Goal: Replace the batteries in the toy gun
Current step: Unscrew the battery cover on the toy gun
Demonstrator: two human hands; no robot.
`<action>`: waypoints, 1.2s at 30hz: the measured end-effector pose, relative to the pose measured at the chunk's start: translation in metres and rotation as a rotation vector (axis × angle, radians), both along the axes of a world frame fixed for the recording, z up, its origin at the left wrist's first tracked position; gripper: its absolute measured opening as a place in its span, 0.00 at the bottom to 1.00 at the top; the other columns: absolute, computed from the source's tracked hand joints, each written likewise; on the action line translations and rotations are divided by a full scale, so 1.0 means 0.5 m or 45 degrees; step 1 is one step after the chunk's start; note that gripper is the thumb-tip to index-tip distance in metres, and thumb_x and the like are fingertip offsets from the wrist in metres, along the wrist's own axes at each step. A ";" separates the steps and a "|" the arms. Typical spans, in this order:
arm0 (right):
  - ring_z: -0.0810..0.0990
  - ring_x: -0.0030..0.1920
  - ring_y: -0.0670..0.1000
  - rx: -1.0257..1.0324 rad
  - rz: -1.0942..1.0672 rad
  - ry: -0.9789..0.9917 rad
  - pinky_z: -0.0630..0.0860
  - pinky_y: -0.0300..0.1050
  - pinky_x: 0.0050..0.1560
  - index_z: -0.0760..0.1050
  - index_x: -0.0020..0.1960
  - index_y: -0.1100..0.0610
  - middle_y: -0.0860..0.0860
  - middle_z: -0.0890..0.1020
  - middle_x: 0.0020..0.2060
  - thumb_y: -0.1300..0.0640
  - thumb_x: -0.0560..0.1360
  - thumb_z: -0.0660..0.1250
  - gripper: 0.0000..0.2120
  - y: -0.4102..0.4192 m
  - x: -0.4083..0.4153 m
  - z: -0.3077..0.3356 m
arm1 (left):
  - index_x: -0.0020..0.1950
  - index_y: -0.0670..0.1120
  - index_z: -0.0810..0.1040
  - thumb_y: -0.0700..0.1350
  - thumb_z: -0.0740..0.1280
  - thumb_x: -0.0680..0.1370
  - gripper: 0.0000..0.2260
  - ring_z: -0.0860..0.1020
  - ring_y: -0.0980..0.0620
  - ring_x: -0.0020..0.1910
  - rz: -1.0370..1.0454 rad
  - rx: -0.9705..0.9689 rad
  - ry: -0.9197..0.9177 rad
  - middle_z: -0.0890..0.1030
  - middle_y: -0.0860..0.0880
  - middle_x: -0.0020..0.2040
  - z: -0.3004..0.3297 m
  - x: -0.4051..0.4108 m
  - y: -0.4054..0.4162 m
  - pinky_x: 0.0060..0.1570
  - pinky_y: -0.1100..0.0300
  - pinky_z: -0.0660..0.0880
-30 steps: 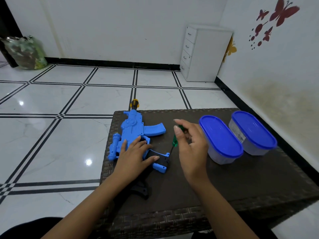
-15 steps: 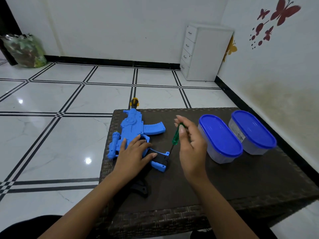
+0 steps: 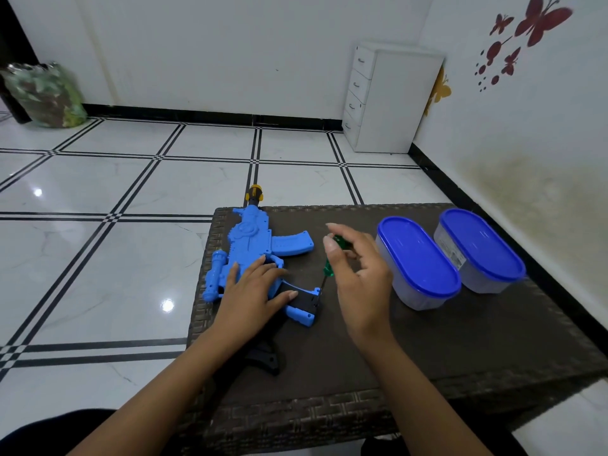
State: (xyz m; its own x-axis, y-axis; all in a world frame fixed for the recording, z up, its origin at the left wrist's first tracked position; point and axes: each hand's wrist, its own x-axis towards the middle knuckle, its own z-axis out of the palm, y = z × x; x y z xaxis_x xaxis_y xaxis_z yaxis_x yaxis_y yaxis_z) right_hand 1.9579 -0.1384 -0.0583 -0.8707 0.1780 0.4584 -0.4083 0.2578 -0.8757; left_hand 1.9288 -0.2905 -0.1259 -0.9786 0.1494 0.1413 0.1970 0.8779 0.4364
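A blue toy gun (image 3: 250, 248) lies on its side at the left of the dark woven table (image 3: 460, 340), muzzle pointing away from me, black stock towards me. My left hand (image 3: 255, 292) rests flat on its body, fingers straight, thumb on the black grip section (image 3: 304, 297). My right hand (image 3: 360, 274) pinches the green handle of a small screwdriver (image 3: 329, 268). The thin shaft slants down to the black grip's right edge, where the tip touches the gun.
Two clear oval containers with blue lids (image 3: 416, 258) (image 3: 478, 246) stand on the table's right half. A white drawer unit (image 3: 388, 97) is in the far corner by the wall. A filled bag (image 3: 42, 93) sits at the far left on the tiled floor.
My right hand's fingers have shifted round the screwdriver handle, which now sits slightly higher. The left hand and the gun have stayed put.
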 end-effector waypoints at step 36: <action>0.80 0.47 0.48 -0.034 -0.404 -0.127 0.79 0.45 0.52 0.80 0.54 0.57 0.54 0.82 0.48 0.62 0.76 0.65 0.09 0.233 0.015 0.039 | 0.59 0.43 0.67 0.37 0.61 0.66 0.21 0.78 0.44 0.51 -0.585 -0.262 0.762 0.81 0.39 0.53 0.125 0.029 0.113 0.49 0.57 0.69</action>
State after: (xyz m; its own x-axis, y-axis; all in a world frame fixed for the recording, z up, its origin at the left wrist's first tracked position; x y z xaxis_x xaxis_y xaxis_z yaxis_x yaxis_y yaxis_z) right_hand 1.9653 -0.0218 -0.0386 -0.8102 0.4583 0.3655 -0.2236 0.3347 -0.9154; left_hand 1.9434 -0.2341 -0.0636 -0.5786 0.6013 0.5511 0.7106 0.7033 -0.0213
